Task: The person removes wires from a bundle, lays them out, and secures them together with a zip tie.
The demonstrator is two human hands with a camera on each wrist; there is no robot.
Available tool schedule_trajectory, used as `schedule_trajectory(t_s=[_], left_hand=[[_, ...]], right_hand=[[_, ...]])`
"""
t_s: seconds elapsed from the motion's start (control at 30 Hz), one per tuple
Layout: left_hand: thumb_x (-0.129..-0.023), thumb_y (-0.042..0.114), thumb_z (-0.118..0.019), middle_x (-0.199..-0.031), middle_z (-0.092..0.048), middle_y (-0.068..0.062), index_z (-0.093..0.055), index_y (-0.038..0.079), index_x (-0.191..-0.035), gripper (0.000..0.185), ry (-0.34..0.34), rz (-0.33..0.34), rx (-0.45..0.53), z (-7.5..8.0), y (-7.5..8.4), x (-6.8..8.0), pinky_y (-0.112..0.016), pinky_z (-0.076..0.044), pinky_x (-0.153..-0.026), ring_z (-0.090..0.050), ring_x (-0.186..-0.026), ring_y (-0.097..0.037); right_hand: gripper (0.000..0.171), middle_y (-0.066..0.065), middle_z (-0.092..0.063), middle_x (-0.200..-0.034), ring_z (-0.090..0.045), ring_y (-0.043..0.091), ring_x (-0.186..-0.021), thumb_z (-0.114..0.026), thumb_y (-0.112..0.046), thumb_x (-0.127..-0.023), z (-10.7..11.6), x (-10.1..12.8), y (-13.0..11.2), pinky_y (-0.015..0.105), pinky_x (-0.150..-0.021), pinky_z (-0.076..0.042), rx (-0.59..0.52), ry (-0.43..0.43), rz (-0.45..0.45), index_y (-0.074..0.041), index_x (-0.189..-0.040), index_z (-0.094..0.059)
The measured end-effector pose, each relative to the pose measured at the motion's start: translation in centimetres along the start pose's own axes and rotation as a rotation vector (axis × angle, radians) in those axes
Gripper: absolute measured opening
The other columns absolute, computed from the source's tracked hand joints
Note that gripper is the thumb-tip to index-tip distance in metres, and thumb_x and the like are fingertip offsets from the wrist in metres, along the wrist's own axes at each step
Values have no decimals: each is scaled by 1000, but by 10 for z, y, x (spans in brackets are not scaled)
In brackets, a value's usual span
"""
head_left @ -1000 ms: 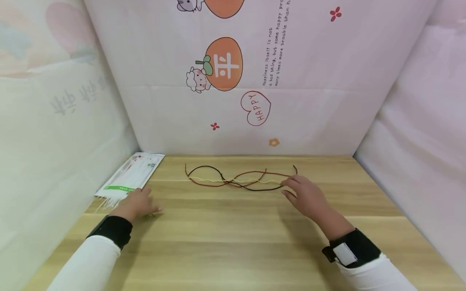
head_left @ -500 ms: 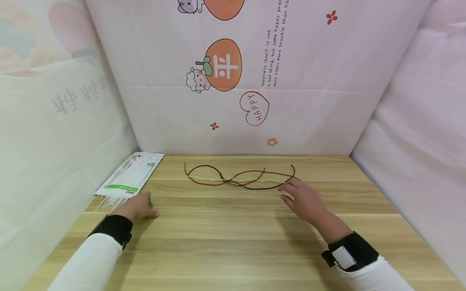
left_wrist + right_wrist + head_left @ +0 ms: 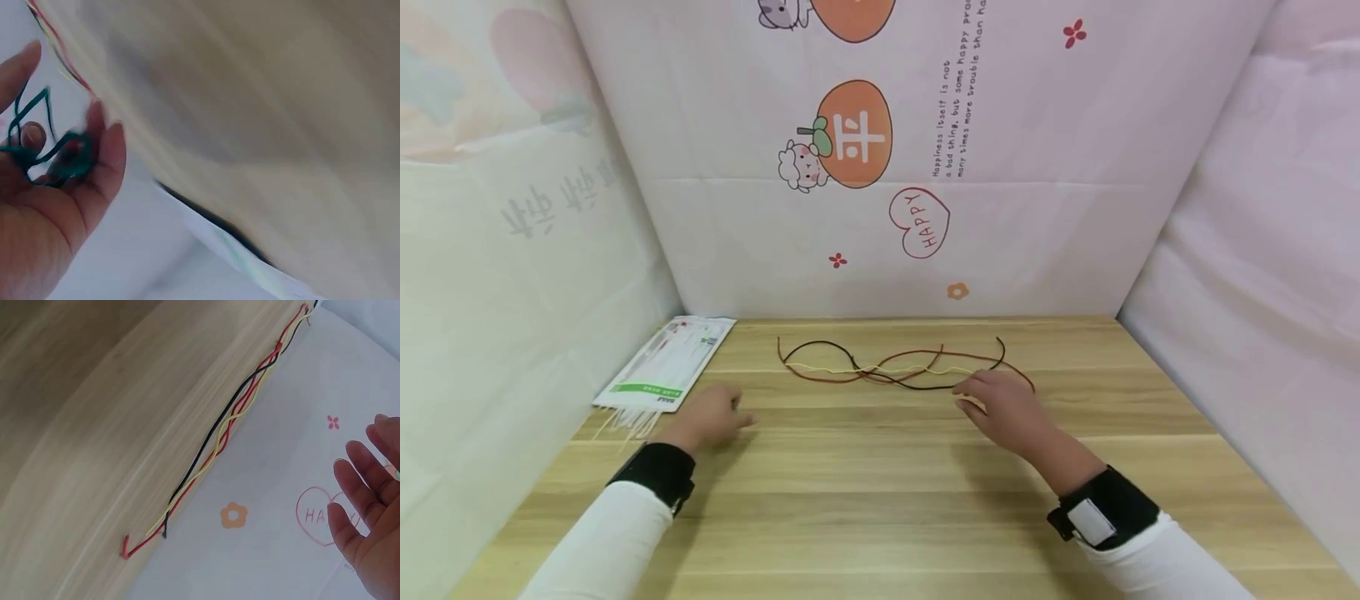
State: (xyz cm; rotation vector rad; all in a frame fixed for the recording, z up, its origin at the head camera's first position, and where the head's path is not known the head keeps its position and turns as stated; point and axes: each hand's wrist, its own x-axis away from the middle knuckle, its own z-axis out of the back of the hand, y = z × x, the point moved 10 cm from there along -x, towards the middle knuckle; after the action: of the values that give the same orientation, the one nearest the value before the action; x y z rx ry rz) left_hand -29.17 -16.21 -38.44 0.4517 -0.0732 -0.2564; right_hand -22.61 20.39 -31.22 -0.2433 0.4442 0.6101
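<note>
My left hand point(image 3: 709, 417) hovers over the table just right of a white packet point(image 3: 662, 358). In the left wrist view its curled fingers hold a loose bundle of green cord point(image 3: 76, 165), largely hidden in the head view. Near the back of the table lie a black cord point(image 3: 820, 342), red cord point(image 3: 910, 353) and a thin yellow cord point(image 3: 820, 370), crossing in wavy loops. My right hand point(image 3: 1007, 415) is over their right part and overlaps the black cord in the head view. Its fingers are loosely bent with nothing in them, as the right wrist view shows.
Thin white strands point(image 3: 634, 421) stick out of the packet's near end. A printed white sheet point(image 3: 1030, 242) rises as a wall behind the wooden table point(image 3: 850, 517). Pale cloth walls flank it on the left and right.
The left hand has moved rightward, away from the packet, carrying the green cord. My right hand has shifted a little left, uncovering the red cord's right end. The laid cords keep their shape.
</note>
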Motion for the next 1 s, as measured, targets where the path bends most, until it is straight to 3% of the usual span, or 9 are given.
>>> schedule_trajectory(t_s=[0.17, 0.4, 0.53, 0.7, 0.83, 0.9, 1.0], left_hand=[[-85, 29, -73, -68, -41, -2, -43, 11, -74, 37, -2, -104, 19, -18, 64, -13, -30, -35, -55, -41, -63, -17], [-87, 35, -71, -89, -51, -6, -55, 9, -89, 31, -48, -311, -64, -48, 167, -23, -29, -40, -57, -45, -69, -14], [-86, 34, -74, -90, -51, -2, -60, 7, -104, 35, -43, -409, -70, -56, 206, -27, -28, -40, -61, -45, -72, -13], [-85, 34, -75, -99, -50, 2, -58, 14, -121, 44, -26, -453, -40, -62, 228, -26, -26, -47, -69, -51, -80, -11], [-87, 33, -73, -108, -51, -2, -54, 12, -119, 43, -9, -473, 19, -63, 233, -24, -26, -48, -76, -54, -88, -12], [-86, 32, -73, -108, -51, -3, -52, 12, -115, 41, 10, -454, 38, -62, 231, -25, -26, -48, -71, -54, -83, -12], [-85, 31, -75, -102, -52, -3, -49, 11, -111, 41, 48, -407, 33, -58, 228, -30, -26, -44, -59, -50, -70, -12]], right_hand=[[12, -2, -69, -92, -64, 16, -84, -72, -13, -88, -5, -15, -24, 34, -71, -53, -76, 12, 7, -14, -100, -72], [16, -1, -69, -96, -64, 15, -83, -73, -16, -87, -13, -35, -62, 32, -71, -52, -68, 47, 135, -12, -102, -71], [17, 1, -69, -96, -64, 16, -84, -71, -18, -88, -18, -42, -68, 31, -70, -52, -64, 14, 130, -11, -104, -71], [9, 0, -67, -87, -59, 13, -71, -67, -16, -90, -28, -44, -68, 27, -62, -48, -76, -21, 124, -12, -98, -70], [3, -3, -66, -80, -55, 10, -62, -67, -14, -91, -23, -40, -60, 25, -58, -45, -74, 59, 86, -13, -92, -70], [6, -2, -69, -83, -59, 11, -65, -70, -12, -88, -19, -39, -59, 26, -59, -48, -69, 103, 90, -12, -95, -71], [12, -1, -69, -84, -63, 13, -71, -75, -11, -83, -12, -38, -68, 28, -61, -51, -44, 155, 179, -11, -95, -72]])
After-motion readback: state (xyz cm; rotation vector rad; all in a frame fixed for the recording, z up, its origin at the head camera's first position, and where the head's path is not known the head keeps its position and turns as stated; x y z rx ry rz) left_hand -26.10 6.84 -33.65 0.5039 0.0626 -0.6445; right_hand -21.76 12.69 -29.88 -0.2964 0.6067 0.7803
